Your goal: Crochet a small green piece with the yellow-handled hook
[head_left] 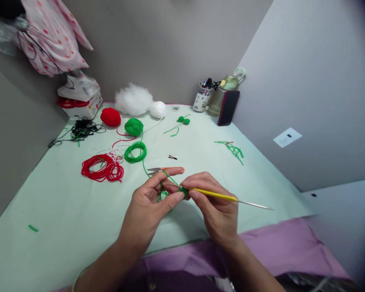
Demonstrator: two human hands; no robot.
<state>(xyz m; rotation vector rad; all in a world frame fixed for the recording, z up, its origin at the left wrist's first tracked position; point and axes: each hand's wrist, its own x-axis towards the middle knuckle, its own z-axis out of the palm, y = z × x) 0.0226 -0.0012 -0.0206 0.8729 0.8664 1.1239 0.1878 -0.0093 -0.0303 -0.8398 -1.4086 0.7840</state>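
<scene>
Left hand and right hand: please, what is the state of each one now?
Left hand: closed, pinching the small green yarn piece.
Right hand: closed, holding the yellow-handled crochet hook.

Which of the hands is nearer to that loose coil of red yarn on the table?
Left. The left hand is below and right of the red coil in the picture; the right hand, holding the yellow-handled hook, is farther right.
</scene>
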